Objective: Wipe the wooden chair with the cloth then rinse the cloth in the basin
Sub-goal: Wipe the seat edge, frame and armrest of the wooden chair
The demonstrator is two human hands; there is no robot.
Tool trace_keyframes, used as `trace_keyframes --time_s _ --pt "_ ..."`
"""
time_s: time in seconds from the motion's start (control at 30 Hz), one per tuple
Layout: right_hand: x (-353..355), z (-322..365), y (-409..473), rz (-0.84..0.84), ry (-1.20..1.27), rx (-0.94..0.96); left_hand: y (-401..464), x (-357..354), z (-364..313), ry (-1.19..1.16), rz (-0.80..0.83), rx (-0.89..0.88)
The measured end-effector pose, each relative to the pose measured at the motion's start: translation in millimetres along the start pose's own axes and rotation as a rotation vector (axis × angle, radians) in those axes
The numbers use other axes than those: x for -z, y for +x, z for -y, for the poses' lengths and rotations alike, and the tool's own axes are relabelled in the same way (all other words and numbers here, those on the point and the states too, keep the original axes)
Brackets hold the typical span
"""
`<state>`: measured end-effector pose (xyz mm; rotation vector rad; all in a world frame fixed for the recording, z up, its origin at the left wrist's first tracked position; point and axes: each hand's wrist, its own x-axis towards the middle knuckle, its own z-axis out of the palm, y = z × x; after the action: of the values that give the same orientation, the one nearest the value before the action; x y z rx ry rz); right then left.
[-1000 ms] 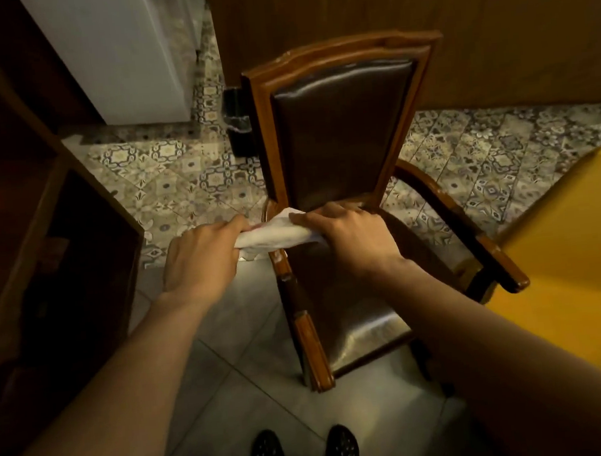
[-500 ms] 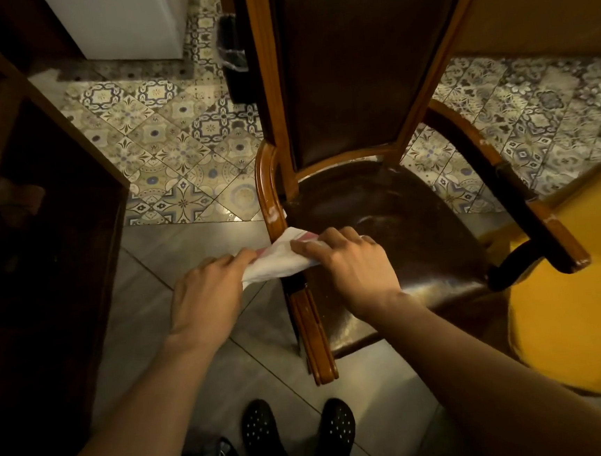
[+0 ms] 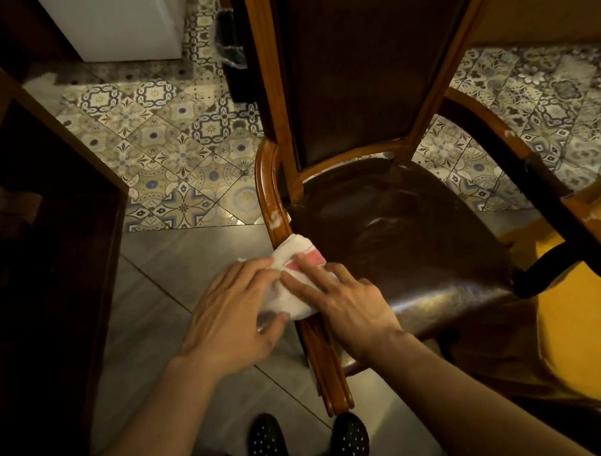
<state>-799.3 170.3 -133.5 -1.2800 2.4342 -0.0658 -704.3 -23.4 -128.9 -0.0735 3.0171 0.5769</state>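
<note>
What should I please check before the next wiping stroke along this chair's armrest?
1. Cloth wrapped over the left armrest: ok.
2. Left hand on the cloth: ok.
3. Right hand pressing the cloth: ok.
4. Armrest ahead free of objects: ok.
5. White mark on the armrest bend wiped off: not ok.
6. Basin within reach: cannot tell, none in view.
</note>
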Motion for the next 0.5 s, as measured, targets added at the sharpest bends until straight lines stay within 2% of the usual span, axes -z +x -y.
trace_keyframes --time_s 0.1,0.3,0.5 --pt "-2.7 5.4 -0.1 0.012 0.021 -0.028 21.6 -4.3 -3.9 0.006 -0.037 0.017" --pt "-7.5 16.6 -16.1 0.027 0.0 -0.061 52.5 -20.9 -19.3 -0.005 0.102 -0.035" --pt "-9.9 20.9 -20.6 -0.014 -0.016 -0.044 55.8 -36.9 -21.5 -0.047 0.119 0.006"
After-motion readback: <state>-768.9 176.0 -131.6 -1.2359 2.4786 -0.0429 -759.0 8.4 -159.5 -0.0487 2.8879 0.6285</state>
